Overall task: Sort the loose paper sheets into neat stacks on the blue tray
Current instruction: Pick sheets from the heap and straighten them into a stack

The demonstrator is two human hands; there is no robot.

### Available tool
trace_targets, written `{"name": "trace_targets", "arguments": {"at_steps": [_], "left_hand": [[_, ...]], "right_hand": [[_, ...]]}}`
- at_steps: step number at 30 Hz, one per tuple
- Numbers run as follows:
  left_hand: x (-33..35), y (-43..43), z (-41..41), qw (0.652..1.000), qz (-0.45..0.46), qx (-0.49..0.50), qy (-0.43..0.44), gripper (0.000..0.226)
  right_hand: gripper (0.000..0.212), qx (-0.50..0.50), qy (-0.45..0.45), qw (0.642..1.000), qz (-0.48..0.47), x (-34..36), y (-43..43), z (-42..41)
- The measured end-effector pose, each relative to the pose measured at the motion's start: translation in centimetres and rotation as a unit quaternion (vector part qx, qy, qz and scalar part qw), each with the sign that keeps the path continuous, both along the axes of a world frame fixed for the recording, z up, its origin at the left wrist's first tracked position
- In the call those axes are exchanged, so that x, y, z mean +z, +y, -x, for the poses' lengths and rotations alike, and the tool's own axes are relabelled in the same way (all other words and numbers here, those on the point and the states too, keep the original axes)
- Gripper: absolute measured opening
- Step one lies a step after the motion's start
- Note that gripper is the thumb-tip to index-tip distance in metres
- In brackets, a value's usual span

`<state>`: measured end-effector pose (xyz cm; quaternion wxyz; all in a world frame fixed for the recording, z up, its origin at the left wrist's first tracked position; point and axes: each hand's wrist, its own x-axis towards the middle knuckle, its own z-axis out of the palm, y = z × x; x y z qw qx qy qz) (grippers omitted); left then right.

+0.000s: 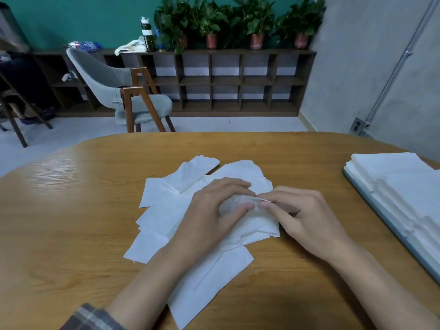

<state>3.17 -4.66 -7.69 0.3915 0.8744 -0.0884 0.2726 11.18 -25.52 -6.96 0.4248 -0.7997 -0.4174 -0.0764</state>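
Note:
Several loose white paper sheets (166, 210) lie overlapping in a messy pile at the middle of the wooden table (71, 222). My left hand (214, 220) and my right hand (304, 215) meet over the pile. Their fingertips pinch the raised edge of one crumpled sheet (252, 206) between them. At the right edge sits the blue tray (390, 232), seen only as a thin rim. It carries tall neat stacks of white sheets (400, 182).
A grey chair with wooden legs (123, 91) stands beyond the table's far edge. A low wooden shelf unit (226, 79) with potted plants (238, 22) and a bottle (147, 34) lines the back wall. A grey wall rises on the right.

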Motion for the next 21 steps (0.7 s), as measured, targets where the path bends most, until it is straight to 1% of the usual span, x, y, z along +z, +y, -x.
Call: {"name": "trace_targets", "arguments": {"at_steps": [1, 2, 4, 6, 7, 8, 9, 11, 13, 14, 16, 17, 18, 19, 21], "left_hand": [[0.3, -0.1, 0.1, 1.0, 0.03, 0.004, 0.003, 0.008], [0.5, -0.1, 0.2, 0.997, 0.07, 0.011, 0.015, 0.005], [0.8, 0.1, 0.2, 0.989, 0.138, 0.033, 0.037, 0.006], [1.0, 0.5, 0.0, 0.982, 0.176, 0.057, 0.039, 0.006], [1.0, 0.7, 0.0, 0.978, 0.191, 0.068, 0.039, 0.006], [1.0, 0.8, -0.2, 0.975, 0.202, 0.077, 0.041, 0.005], [0.9, 0.8, -0.3, 0.974, 0.207, 0.086, 0.042, 0.005], [0.6, 0.9, -0.5, 0.976, 0.191, 0.102, 0.036, 0.01], [0.4, 1.2, -0.6, 0.981, 0.165, 0.099, 0.035, 0.023], [0.2, 1.6, -0.7, 0.986, 0.132, 0.093, 0.045, 0.031], [-0.2, 2.6, -0.7, 0.992, 0.021, 0.086, 0.085, 0.044], [-0.4, 2.9, -0.7, 0.99, -0.033, 0.082, 0.106, 0.045], [-0.5, 3.1, -0.7, 0.987, -0.067, 0.077, 0.127, 0.041], [-0.6, 3.2, -0.7, 0.984, -0.078, 0.071, 0.145, 0.035], [-0.5, 3.1, -0.7, 0.983, -0.061, 0.068, 0.159, 0.026]], "right_hand": [[0.013, -0.012, 0.04, 0.999, -0.028, 0.2, 0.0, 0.2], [0.012, -0.028, 0.084, 0.994, -0.061, 0.4, 0.0, 0.2], [0.033, -0.044, 0.161, 0.979, -0.119, 0.7, -0.1, 0.3], [0.05, -0.01, 0.231, 0.957, -0.174, 1.0, -0.1, 0.4], [0.052, 0.018, 0.26, 0.944, -0.203, 1.1, 0.0, 0.4], [0.051, 0.036, 0.273, 0.936, -0.218, 1.2, 0.1, 0.5], [0.046, 0.038, 0.262, 0.941, -0.211, 1.1, 0.2, 0.5], [0.03, 0.015, 0.213, 0.965, -0.153, 0.8, 0.4, 0.4], [0.027, -0.018, 0.204, 0.97, -0.134, 0.7, 0.5, 0.4], [0.026, -0.048, 0.207, 0.967, -0.142, 0.6, 0.5, 0.3], [0.022, -0.114, 0.19, 0.962, -0.16, 0.5, 0.1, -0.3], [0.021, -0.138, 0.179, 0.961, -0.162, 0.5, -0.1, -0.6], [0.023, -0.153, 0.174, 0.959, -0.162, 0.4, -0.4, -0.9], [0.026, -0.159, 0.171, 0.959, -0.16, 0.4, -0.5, -1.1], [0.034, -0.157, 0.165, 0.961, -0.153, 0.5, -0.6, -1.1]]}}
